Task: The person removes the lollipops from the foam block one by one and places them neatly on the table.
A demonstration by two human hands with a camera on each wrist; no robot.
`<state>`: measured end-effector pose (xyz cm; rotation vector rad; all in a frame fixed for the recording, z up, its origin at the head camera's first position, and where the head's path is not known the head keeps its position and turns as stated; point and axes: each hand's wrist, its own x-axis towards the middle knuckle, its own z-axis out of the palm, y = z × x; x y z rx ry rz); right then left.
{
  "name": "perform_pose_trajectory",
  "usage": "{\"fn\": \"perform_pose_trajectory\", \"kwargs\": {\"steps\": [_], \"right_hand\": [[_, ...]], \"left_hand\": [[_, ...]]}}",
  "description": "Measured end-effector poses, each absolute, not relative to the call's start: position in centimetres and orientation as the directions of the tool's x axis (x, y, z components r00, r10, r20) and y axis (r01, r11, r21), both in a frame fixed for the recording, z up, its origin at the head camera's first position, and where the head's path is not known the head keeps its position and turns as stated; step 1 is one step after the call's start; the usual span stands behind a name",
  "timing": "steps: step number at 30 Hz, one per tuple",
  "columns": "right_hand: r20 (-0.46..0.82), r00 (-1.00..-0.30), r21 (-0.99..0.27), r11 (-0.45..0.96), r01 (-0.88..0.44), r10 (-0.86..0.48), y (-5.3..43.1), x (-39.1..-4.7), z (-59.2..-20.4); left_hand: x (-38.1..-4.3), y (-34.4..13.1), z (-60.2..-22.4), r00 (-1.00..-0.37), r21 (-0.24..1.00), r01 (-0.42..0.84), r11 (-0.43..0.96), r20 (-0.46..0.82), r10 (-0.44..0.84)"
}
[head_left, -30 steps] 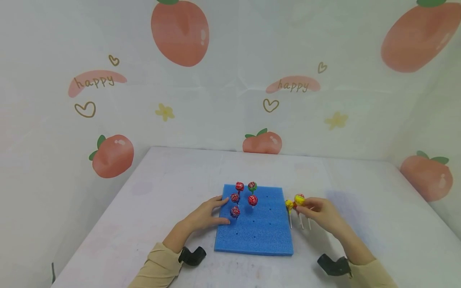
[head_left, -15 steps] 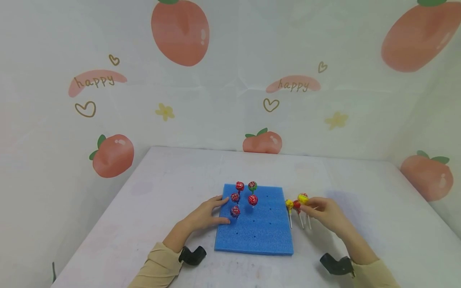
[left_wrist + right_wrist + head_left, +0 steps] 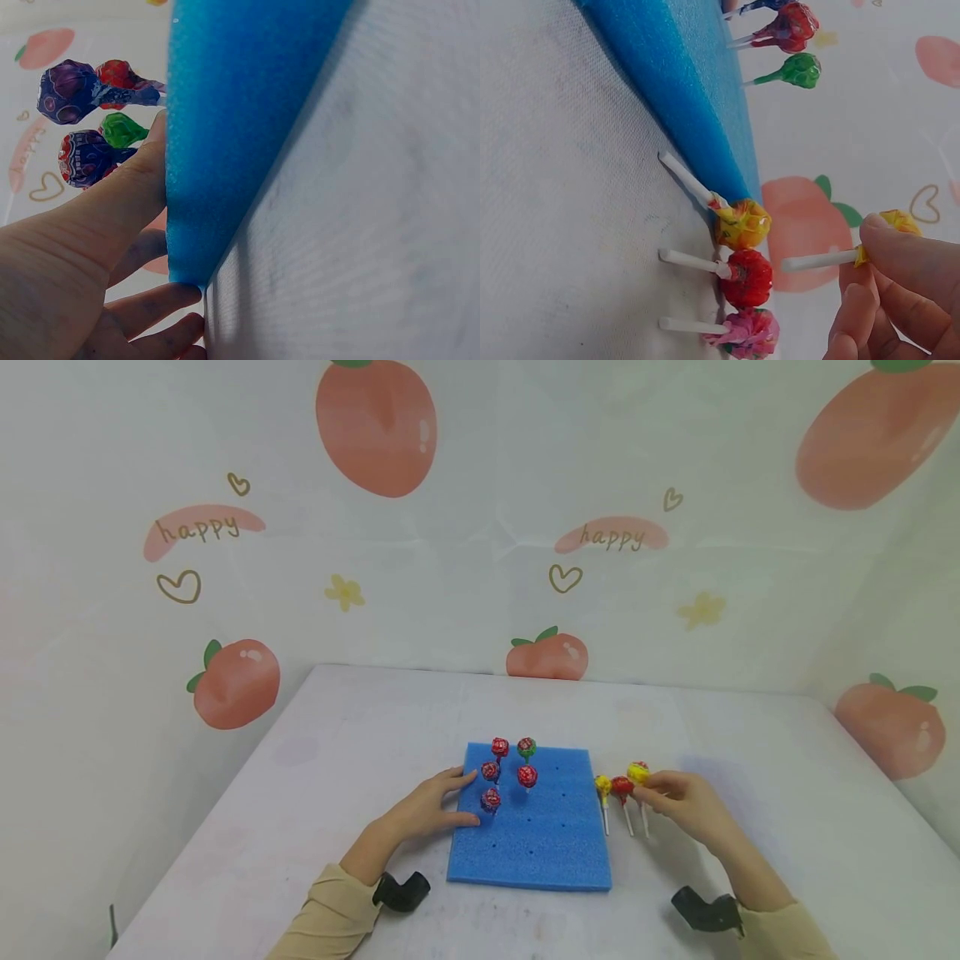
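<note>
A blue foam board (image 3: 525, 868) lies on the table with several wrapped lollipops standing in it, among them a green lollipop (image 3: 527, 747) and a purple-blue lollipop (image 3: 88, 157). My left hand (image 3: 423, 810) rests on the board's left edge, thumb and fingers spread and fairly straight. Right of the board, my right hand (image 3: 686, 806) pinches a yellow lollipop (image 3: 901, 220) by its wrapper, just below the candy, clear of the table. Beneath it lie a yellow-orange lollipop (image 3: 744, 223), a red lollipop (image 3: 748, 277) and a pink lollipop (image 3: 751, 332).
Small holes (image 3: 531, 852) dot the board's front and right parts. Behind the white table (image 3: 390, 718) hangs a printed backdrop (image 3: 450, 568) with fruit and "happy" lettering. A black wrist camera (image 3: 401, 893) sits on the left wrist, another (image 3: 705, 912) on the right.
My right hand has shifted slightly right with the yellow lollipop, showing more of the red lollipop. My left hand has stayed at the board's edge.
</note>
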<state>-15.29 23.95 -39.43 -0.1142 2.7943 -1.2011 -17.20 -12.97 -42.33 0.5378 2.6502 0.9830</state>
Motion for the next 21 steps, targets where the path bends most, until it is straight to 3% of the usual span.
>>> {"fn": "perform_pose_trajectory", "kwargs": {"steps": [21], "right_hand": [[-0.097,-0.995,-0.713,0.699,0.045,-0.035,24.93,-15.32,-39.41]], "left_hand": [[-17.16,-12.96,-42.18,-0.894,0.669,0.248,0.701,-0.120,0.431]]}}
